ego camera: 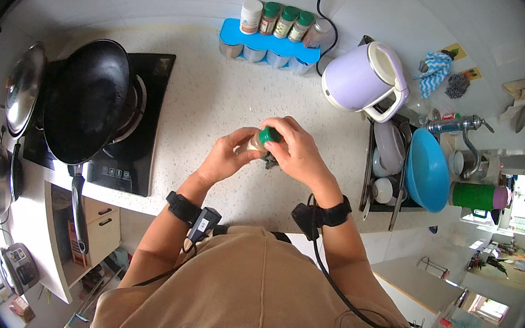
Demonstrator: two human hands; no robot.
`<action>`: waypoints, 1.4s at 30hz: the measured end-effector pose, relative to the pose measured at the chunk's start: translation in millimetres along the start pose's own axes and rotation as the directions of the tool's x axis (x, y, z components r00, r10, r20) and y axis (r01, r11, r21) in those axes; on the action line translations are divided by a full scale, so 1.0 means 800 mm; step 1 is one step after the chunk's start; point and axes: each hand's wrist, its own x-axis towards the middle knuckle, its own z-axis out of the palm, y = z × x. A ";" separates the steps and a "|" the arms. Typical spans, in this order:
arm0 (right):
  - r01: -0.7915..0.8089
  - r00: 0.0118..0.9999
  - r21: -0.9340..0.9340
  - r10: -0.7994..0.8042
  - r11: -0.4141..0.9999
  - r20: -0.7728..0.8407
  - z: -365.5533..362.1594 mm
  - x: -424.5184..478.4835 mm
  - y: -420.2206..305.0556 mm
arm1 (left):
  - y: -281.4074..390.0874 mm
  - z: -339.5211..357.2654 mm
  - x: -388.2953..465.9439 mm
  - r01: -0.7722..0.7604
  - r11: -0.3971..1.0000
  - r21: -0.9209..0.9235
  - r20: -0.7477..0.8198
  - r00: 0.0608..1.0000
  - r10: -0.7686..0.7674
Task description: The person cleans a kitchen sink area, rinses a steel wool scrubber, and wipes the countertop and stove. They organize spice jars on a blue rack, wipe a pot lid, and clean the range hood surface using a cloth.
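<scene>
My left hand holds a small spice jar tilted over the speckled countertop. The fingers of my right hand are closed around the jar's green cap. Whether the cap is seated or loose cannot be made out. Partly hidden under my right hand lies a dark crumpled thing, perhaps a cloth. Behind my hands, a blue spice rack carries several jars on top, among them green-capped jars and a white bottle.
A black wok rests on the induction cooktop to the left, its handle jutting past the counter edge. At the right stand a lilac electric kettle, a dish rack with bowls, a blue basin and a faucet.
</scene>
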 end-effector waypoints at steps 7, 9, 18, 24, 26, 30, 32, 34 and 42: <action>-0.369 0.881 -0.176 0.404 0.913 0.247 -0.007 -0.006 -0.020 | 0.004 0.013 -0.015 -0.104 0.975 0.196 -0.085 0.989 0.122; -0.274 0.927 -0.158 0.304 0.949 0.219 -0.006 -0.008 -0.017 | 0.004 0.015 -0.017 -0.107 0.978 0.181 -0.079 0.989 0.123; -0.093 0.994 -0.102 0.099 0.990 0.055 0.000 -0.021 -0.011 | 0.010 0.021 -0.022 -0.109 0.971 0.213 -0.114 0.984 0.136; -0.385 0.887 -0.140 0.407 0.912 0.217 -0.010 -0.010 -0.035 | 0.010 0.022 -0.027 -0.160 0.968 0.191 -0.141 0.972 0.189; -0.198 0.965 -0.031 0.200 0.980 0.170 -0.012 -0.014 -0.032 | 0.005 0.022 -0.027 -0.124 0.988 0.094 -0.128 0.983 0.135; 0.068 0.996 0.001 -0.068 0.998 0.056 -0.028 -0.011 -0.029 | -0.006 0.015 -0.031 -0.022 0.970 -0.243 -0.070 0.998 0.005; 0.051 0.999 0.097 -0.051 0.994 0.003 -0.035 -0.010 -0.033 | -0.004 0.014 -0.034 -0.070 0.936 -0.346 -0.064 0.997 0.051; 0.001 0.998 0.221 0.011 0.975 -0.056 -0.039 -0.012 -0.041 | -0.002 0.011 -0.034 -0.167 0.921 -0.351 -0.084 0.986 0.147; -0.103 0.993 0.505 0.122 0.857 -0.005 -0.026 -0.031 -0.036 | 0.023 0.011 -0.036 -0.260 0.871 -0.416 -0.104 0.966 0.238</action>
